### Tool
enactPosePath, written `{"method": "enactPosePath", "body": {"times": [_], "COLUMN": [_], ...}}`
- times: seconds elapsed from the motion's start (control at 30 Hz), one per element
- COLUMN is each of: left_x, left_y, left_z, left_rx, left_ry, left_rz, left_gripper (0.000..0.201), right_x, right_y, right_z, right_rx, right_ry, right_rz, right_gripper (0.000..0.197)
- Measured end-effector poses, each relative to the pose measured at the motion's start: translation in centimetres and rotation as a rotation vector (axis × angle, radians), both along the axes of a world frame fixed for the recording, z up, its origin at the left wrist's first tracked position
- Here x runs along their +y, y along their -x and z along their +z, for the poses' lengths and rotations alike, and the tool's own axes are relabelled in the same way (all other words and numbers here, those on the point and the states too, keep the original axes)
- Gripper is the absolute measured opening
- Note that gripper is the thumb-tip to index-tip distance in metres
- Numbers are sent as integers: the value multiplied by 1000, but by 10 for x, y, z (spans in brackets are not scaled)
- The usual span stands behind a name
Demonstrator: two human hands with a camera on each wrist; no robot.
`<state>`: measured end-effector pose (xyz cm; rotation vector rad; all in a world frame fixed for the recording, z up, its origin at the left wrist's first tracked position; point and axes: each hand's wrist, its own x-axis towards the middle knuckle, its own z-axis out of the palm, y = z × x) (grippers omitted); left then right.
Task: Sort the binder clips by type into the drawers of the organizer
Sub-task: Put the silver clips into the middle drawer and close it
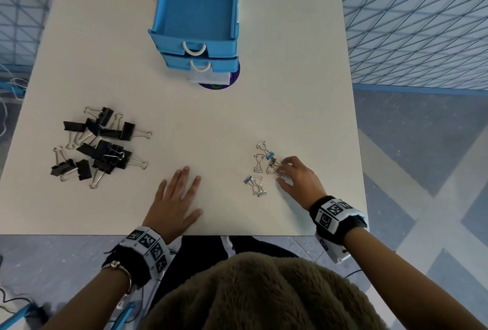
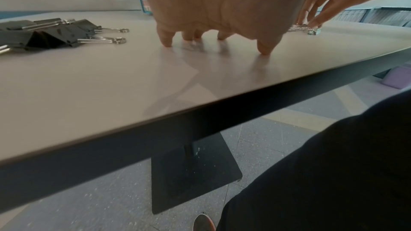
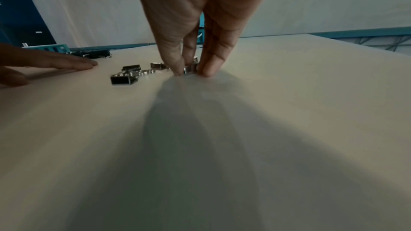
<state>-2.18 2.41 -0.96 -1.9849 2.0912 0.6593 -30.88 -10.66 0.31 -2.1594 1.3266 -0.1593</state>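
My left hand (image 1: 176, 199) lies flat at six o'clock on the pale table (image 1: 211, 123), fingers straight and spread, tips touching the surface. My right hand (image 1: 295, 180), at four o'clock, pinches one small silver clip (image 3: 190, 68) between thumb and fingertips at the edge of the silver binder clips (image 1: 260, 168). The large black binder clips (image 1: 97, 145) lie heaped at nine o'clock, well apart from them. The blue organizer (image 1: 196, 13) stands at twelve o'clock with its top drawer (image 1: 195, 2) pulled open above a second one pulled out less far. A blue mesh fence (image 1: 412, 26) surrounds the table over speckled grey floor (image 1: 412, 129).
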Motion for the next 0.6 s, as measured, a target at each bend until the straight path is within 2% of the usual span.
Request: {"method": "enactPosePath", "body": {"times": [0.17, 0.43, 0.6], "left_x": [0, 0, 0], "left_y": [0, 1, 1], "left_z": [-1, -2, -3], "left_rx": [-7, 5, 17], "left_ry": [13, 22, 36], "left_rz": [0, 16, 20], "left_gripper": [74, 74, 75], "right_x": [-4, -2, -10], "right_y": [-1, 2, -6], "right_z": [2, 1, 8], "right_rx": [-77, -78, -217], "right_ry": [-15, 57, 85], "right_rz": [-28, -28, -144], "right_gripper": [18, 20, 19]}}
